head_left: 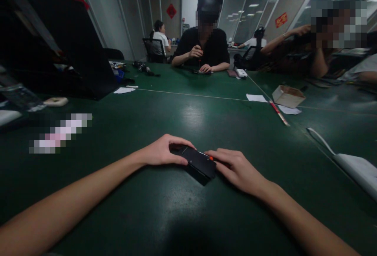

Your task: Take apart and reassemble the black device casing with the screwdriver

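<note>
Left hand [160, 154] and right hand [235, 169] are grasping opposite ends of a black smartphone [198, 162] with curled fingers [184, 146], lying mid-desk [188, 209] toward the near edge.

One black device [198, 163] lies under two hands. One cardboard box [288, 96], three paper slips, one red-and-white stick [279, 113]; four other people sit at the far tables.
</note>
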{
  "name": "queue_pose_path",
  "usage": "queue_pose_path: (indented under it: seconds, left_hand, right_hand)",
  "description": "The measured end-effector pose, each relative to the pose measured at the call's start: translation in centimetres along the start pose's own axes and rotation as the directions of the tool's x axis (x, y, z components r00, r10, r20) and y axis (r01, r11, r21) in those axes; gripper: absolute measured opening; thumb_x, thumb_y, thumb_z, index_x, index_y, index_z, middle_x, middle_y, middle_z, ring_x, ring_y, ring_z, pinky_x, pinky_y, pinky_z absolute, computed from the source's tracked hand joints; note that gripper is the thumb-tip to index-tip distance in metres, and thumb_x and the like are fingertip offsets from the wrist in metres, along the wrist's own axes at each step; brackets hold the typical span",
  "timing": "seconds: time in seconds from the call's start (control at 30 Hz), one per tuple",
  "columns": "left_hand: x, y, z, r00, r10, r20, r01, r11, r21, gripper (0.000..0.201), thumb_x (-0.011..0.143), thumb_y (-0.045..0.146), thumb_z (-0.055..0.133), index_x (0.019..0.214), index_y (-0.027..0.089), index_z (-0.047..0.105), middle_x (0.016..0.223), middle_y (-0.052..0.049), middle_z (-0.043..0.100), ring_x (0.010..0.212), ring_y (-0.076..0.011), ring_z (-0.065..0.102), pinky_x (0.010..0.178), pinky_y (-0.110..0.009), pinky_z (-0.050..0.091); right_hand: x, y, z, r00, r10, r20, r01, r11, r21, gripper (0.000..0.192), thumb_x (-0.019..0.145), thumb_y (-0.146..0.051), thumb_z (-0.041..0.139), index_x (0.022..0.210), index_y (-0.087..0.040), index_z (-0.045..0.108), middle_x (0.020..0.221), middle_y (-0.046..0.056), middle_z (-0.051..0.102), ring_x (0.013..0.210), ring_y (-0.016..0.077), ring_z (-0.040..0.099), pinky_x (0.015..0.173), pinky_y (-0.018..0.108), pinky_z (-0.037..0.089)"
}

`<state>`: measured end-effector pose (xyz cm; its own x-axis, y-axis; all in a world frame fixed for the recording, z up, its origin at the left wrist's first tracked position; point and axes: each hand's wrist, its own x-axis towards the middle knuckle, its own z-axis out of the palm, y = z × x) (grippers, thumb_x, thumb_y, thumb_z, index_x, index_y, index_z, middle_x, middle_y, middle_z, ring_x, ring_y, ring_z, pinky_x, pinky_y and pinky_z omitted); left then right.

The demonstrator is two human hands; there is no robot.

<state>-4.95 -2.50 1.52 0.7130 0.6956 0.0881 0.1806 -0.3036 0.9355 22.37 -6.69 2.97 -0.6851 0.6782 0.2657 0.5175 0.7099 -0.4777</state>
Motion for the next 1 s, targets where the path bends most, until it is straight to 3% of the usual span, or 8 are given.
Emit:
queue_pose_path:
  seconds: [0.1,0.23,0.47,0.57,0.67,0.8,0.9,1.0]
  left_hand:
    - [0.0,-0.1,0.1,1.0,-0.011,-0.005,0.011,1.0,-0.012,0.043,0.076,0.028,0.074,0.119,0.021,0.069,0.113,-0.01,0.069,0.104,-0.0249,0.065,0.092,-0.036,0.047]
    - [0.0,0.0,0.3,0.997,-0.011,-0.078,0.011,1.0,-0.008,0.042,0.075,0.029,0.076,0.116,0.02,0.07,0.107,-0.009,0.07,0.097,-0.0231,0.065,0.086,-0.033,0.048]
    - [-0.2,0.1,0.7,0.991,0.028,-0.131,-0.012,0.993,0.122,0.042,0.076,0.034,0.075,0.115,0.018,0.068,0.106,-0.009,0.069,0.093,-0.0234,0.064,0.081,-0.032,0.047]
    - [-0.2,0.1,0.8,0.989,0.057,-0.134,-0.033,0.984,0.173,0.042,0.077,0.037,0.073,0.114,0.018,0.068,0.104,-0.008,0.069,0.091,-0.0226,0.063,0.078,-0.031,0.046]
    - [-0.2,-0.1,0.9,0.988,0.045,-0.147,-0.021,0.986,0.165,0.042,0.077,0.038,0.074,0.112,0.018,0.067,0.102,-0.007,0.068,0.091,-0.0214,0.063,0.079,-0.031,0.046]
    - [0.1,-0.6,0.7,0.98,-0.021,-0.198,0.014,0.999,-0.038,0.041,0.076,0.036,0.075,0.11,0.016,0.067,0.103,-0.006,0.067,0.091,-0.0196,0.062,0.08,-0.03,0.046]
    - [0.4,-1.3,0.6,0.956,-0.081,-0.282,-0.009,0.953,-0.303,0.04,0.077,0.037,0.076,0.109,0.015,0.068,0.103,-0.007,0.068,0.094,-0.0196,0.062,0.084,-0.03,0.047]
    - [0.7,-1.7,0.4,0.916,-0.143,-0.374,-0.107,0.813,-0.572,0.036,0.083,0.041,0.069,0.107,0.014,0.069,0.1,-0.008,0.068,0.09,-0.0171,0.062,0.083,-0.029,0.048]
  right_hand:
    - [0.0,0.6,-0.3,1.0,-0.007,0.021,0.008,0.999,-0.049,0.031,0.099,-0.023,0.045,0.126,-0.021,0.061,0.097,0.006,0.069,0.084,0.0159,0.066,0.075,0.027,0.052]
    - [-0.5,1.9,-1.2,0.998,0.023,0.055,-0.007,0.962,-0.273,0.027,0.097,-0.024,0.048,0.118,-0.018,0.064,0.096,0.008,0.069,0.079,0.0171,0.066,0.07,0.028,0.051]
    - [-0.8,3.5,-1.3,0.982,0.178,-0.058,-0.182,0.845,-0.503,0.028,0.097,-0.029,0.048,0.114,-0.015,0.065,0.099,0.011,0.071,0.087,0.0233,0.067,0.073,0.035,0.054]
    - [-0.6,3.3,-1.1,0.976,0.205,-0.079,-0.215,0.813,-0.541,0.028,0.097,-0.03,0.047,0.112,-0.016,0.066,0.101,0.012,0.069,0.089,0.0245,0.065,0.069,0.035,0.053]
    - [-0.5,2.8,-1.1,0.984,0.127,-0.125,-0.173,0.849,-0.5,0.031,0.098,-0.033,0.047,0.115,-0.015,0.065,0.106,0.013,0.067,0.093,0.0251,0.062,0.077,0.038,0.052]
    - [-0.5,1.5,-0.7,0.992,-0.021,-0.127,-0.031,0.918,-0.394,0.051,0.089,-0.055,0.058,0.116,-0.012,0.062,0.109,0.016,0.066,0.095,0.029,0.059,0.081,0.044,0.049]
    - [-0.3,0.1,0.4,0.992,0.026,-0.126,-0.064,0.95,-0.307,0.07,0.076,-0.065,0.068,0.12,-0.011,0.058,0.107,0.017,0.066,0.093,0.0302,0.059,0.079,0.045,0.05]
    - [0.1,-1.1,1.5,0.987,0.122,-0.106,-0.145,0.957,-0.251,0.067,0.075,-0.058,0.072,0.123,-0.013,0.056,0.107,0.016,0.065,0.094,0.0307,0.06,0.08,0.046,0.051]
